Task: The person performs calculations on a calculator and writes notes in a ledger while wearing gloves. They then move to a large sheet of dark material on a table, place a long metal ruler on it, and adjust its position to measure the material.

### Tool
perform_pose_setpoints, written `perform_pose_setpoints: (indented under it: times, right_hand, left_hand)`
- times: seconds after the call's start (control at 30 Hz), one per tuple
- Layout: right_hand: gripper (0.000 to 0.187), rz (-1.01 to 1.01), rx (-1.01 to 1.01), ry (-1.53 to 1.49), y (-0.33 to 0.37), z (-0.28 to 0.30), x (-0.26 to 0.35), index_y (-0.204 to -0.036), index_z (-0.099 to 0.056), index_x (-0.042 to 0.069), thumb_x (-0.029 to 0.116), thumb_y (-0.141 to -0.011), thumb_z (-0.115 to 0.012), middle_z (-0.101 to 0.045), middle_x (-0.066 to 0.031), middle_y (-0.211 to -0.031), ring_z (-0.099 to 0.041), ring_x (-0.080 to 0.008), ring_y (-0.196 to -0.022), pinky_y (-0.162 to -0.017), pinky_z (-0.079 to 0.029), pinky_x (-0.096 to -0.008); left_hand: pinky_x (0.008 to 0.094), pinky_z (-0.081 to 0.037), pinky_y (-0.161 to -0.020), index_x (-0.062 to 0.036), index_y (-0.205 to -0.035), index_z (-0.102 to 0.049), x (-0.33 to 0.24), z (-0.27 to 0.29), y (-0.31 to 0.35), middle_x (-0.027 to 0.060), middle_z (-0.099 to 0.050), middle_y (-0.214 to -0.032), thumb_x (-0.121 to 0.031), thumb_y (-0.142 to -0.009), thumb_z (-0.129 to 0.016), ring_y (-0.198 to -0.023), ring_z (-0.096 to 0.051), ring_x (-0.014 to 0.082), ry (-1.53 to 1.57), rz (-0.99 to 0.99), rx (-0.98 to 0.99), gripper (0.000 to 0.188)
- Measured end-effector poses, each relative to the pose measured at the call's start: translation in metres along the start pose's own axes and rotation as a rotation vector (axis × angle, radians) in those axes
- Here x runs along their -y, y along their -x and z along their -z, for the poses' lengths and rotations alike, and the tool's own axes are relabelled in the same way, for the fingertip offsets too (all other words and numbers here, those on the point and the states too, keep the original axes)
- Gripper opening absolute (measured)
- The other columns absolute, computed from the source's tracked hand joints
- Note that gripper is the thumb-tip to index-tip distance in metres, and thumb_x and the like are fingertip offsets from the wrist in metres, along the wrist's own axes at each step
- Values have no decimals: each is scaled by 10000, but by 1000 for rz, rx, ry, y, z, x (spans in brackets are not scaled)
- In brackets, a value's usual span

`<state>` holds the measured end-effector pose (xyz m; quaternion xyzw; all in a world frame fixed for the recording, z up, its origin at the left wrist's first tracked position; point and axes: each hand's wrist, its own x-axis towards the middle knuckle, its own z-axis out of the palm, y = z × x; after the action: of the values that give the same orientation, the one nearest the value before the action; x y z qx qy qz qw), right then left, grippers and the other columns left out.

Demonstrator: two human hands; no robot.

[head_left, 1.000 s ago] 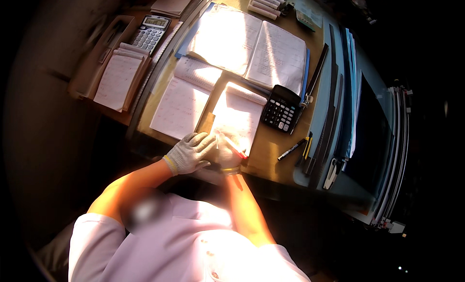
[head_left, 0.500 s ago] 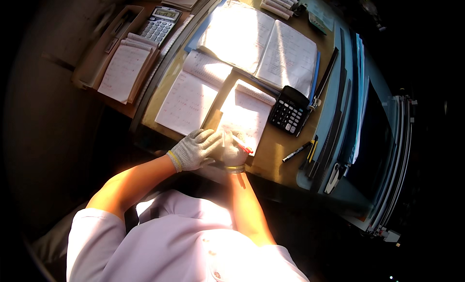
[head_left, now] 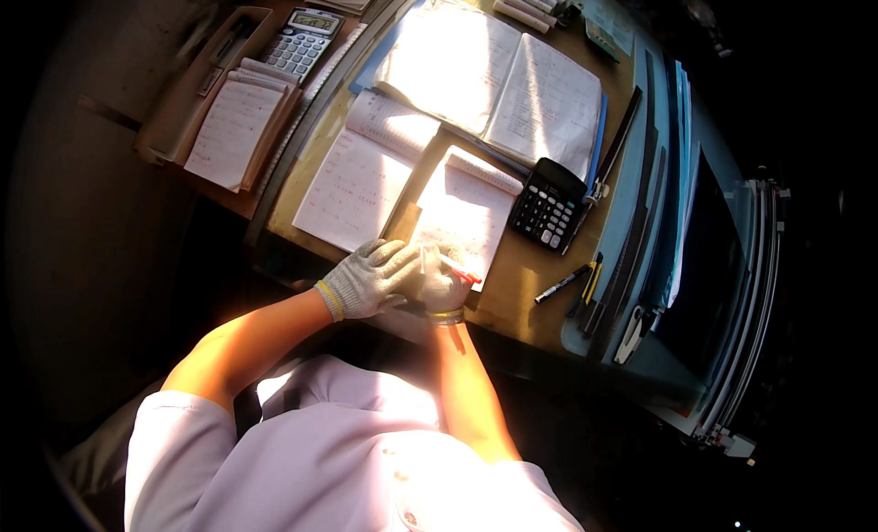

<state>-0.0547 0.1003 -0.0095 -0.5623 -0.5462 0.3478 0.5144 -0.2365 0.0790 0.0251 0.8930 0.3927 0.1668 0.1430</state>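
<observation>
My right hand (head_left: 445, 291), in a pale knitted glove with a yellow cuff, is closed round a red and white pen (head_left: 464, 270). It rests on the lower part of a spiral notepad (head_left: 469, 207) with its cover pages flipped back. Beside it, my left hand (head_left: 364, 278) wears a matching glove. Its fingers stretch out toward the notepad's lower left corner and hold nothing that I can see. Strong sunlight washes out the pen tip and the writing near it. Left of the notepad lies another spiral notebook (head_left: 346, 186) with handwritten pages.
Just right of the notepad sits a black calculator (head_left: 549, 207). A large open ledger (head_left: 544, 107) lies beyond. A black marker (head_left: 562, 283) and a yellow cutter (head_left: 593, 281) are at the right. A silver calculator (head_left: 302, 46) and a small notepad (head_left: 236, 130) occupy the left side.
The view has shifted very slightly. Both hands stay at the notepad, with the pen still in my right hand.
</observation>
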Motion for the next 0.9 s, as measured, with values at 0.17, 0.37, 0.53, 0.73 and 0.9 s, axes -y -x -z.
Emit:
perform_pose_setpoints:
  times: [0.17, 0.37, 0.53, 0.73, 0.9]
  right_hand:
    - [31, 29, -20, 58, 0, -1, -5, -912, -725, -16, 9, -901, -738, -737, -79, -773, -678, -131, -665, -609, -545, -271]
    - [27, 32, -39, 32, -2, -2, -2, -920, -726, -18, -5, -897, -734, -740, -84, -781, -670, -124, -657, -592, -533, -263]
    - [38, 74, -3, 109, -4, 1, 1, -934, -737, -20, -9, -900, -723, -758, -96, -823, -703, -141, -694, -620, -558, -271]
    - [53, 43, -15, 111, -4, 1, 7, -936, -749, -17, -21, -893, -717, -764, -105, -848, -729, -173, -731, -658, -584, -292]
    - [61, 87, -16, 109, -5, 2, 8, -940, -750, -17, -24, -888, -719, -761, -108, -842, -731, -180, -741, -667, -585, -294]
  left_hand:
    - [472, -394, -1151, -25, -1437, -552, 0, 0, 0, 146, -515, -1509, -380, -703, -846, -1349, -499, 335, 4, 6, -4, 867]
    - [470, -395, -1152, -24, -1434, -554, -1, 1, -1, 153, -515, -1507, -376, -703, -849, -1344, -503, 339, 1, 3, -9, 863]
    - [470, -396, -1151, -25, -1435, -553, 0, 1, -1, 155, -509, -1513, -372, -705, -847, -1347, -501, 342, 4, 1, -7, 860]
    - [473, -396, -1150, -28, -1438, -549, 0, 2, -2, 158, -509, -1511, -370, -698, -848, -1348, -501, 344, 14, 6, -4, 868]
    - [475, -398, -1149, -25, -1434, -551, 0, 0, -1, 161, -514, -1505, -367, -692, -851, -1342, -507, 347, 12, 3, -8, 870]
